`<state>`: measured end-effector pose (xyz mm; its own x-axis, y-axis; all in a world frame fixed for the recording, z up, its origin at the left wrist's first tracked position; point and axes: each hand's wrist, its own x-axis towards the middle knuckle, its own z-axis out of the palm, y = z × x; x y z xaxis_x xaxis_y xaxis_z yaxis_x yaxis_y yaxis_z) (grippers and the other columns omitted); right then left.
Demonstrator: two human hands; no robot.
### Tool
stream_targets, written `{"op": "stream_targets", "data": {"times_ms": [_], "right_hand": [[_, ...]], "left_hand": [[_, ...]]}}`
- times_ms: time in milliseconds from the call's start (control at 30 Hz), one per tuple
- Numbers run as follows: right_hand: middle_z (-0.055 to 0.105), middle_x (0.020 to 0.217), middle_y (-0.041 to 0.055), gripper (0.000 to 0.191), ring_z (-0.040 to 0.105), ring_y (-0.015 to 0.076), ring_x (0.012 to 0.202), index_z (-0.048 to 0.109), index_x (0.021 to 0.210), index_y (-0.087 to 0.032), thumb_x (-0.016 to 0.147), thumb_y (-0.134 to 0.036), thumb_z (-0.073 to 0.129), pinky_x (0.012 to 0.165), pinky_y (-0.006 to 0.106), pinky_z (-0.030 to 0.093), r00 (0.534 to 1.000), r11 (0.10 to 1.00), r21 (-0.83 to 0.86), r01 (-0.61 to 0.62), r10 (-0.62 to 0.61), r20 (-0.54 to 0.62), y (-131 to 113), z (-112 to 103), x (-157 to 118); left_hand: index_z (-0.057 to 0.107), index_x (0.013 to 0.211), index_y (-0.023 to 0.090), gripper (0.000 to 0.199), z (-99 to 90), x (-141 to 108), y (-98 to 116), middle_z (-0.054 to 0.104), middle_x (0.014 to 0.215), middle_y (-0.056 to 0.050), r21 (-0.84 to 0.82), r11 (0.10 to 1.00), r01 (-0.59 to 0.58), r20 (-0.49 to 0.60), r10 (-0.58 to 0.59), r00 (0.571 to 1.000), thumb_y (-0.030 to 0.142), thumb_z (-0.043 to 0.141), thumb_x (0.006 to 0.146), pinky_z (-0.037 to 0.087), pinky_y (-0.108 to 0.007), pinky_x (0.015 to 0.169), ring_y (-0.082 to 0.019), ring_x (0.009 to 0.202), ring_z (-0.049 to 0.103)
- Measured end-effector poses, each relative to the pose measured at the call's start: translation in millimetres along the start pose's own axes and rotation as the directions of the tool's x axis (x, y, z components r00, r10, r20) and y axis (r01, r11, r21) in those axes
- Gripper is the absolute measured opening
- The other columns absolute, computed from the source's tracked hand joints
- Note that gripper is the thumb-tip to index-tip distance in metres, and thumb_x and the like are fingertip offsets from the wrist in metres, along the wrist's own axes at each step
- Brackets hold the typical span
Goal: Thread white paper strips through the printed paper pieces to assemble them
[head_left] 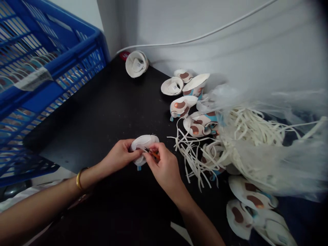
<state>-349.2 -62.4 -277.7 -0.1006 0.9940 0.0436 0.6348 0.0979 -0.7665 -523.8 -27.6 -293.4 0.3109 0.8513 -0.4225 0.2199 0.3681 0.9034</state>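
A black tabletop (115,106) meets a pale wall (205,65) toward one o'clock. Just off centre toward seven, the left hand (124,153) pinches a white shoe upper (148,139), blue tab (139,168) toward seven, long axis roughly seven-to-one; the right hand (165,165) grips an orange-handled tool (155,155) at it. At ten, a blue plastic crate (42,97) holds more uppers (32,65); at three, a clear bag (271,160) holds off-white strips (256,128).

One blue crate (46,95) at ten o'clock; one white cable (179,42) around one; one gold bangle (78,179) at eight; one orange tool (155,155) near centre; white strips (251,128) at three, too many to count.
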Motion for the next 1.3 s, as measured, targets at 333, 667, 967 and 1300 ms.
{"op": "stream_targets", "data": {"times_ms": [333,667,967,1300], "right_hand": [[0.074,0.097,0.0022,0.021,0.071,0.0165,0.082,0.065,0.108,-0.023,0.099,-0.02,0.046,0.073,0.026,0.05,0.986,0.981,-0.129,0.142,-0.129,0.104,12,-8,-12],[0.076,0.1,0.0043,0.024,0.072,0.018,0.085,0.07,0.106,-0.022,0.097,-0.018,0.048,0.079,0.026,0.053,0.986,0.981,-0.147,0.13,-0.112,0.124,15,-6,-7],[0.076,0.094,0.0031,0.025,0.072,0.0166,0.083,0.07,0.105,-0.021,0.099,-0.018,0.047,0.073,0.022,0.048,0.972,0.97,-0.218,0.109,-0.058,0.229,8,-13,-3],[0.063,0.066,0.0054,0.029,0.058,0.0161,0.056,0.064,0.09,-0.016,0.096,-0.028,0.038,0.053,0.025,0.033,0.964,0.99,-0.109,-0.085,0.109,0.241,12,6,0]], "left_hand": [[0.067,0.089,0.014,0.03,-1.0,3,-6,0.051,0.053,0.005,-0.01,0.999,0.041,-0.023,-0.041,0.999,0.042,0.067,0.078,0.025,-0.019,0.041,-0.006,0.042,0.035],[0.066,0.089,0.013,0.031,-1.3,3,-9,0.054,0.058,0.004,-0.023,0.999,0.033,0.009,-0.033,0.999,0.043,0.066,0.081,0.025,-0.019,0.041,-0.006,0.043,0.036],[0.065,0.085,0.014,0.03,1.5,0,-8,0.053,0.055,0.005,0.006,1.0,0.007,-0.032,-0.007,0.999,0.043,0.064,0.08,0.027,-0.018,0.041,-0.006,0.042,0.037],[0.068,0.104,0.016,0.021,10.6,4,-22,0.071,0.085,-0.003,0.486,0.71,-0.51,-0.001,0.584,0.812,0.017,0.049,0.095,0.049,-0.023,0.069,-0.013,0.075,0.064]]}}
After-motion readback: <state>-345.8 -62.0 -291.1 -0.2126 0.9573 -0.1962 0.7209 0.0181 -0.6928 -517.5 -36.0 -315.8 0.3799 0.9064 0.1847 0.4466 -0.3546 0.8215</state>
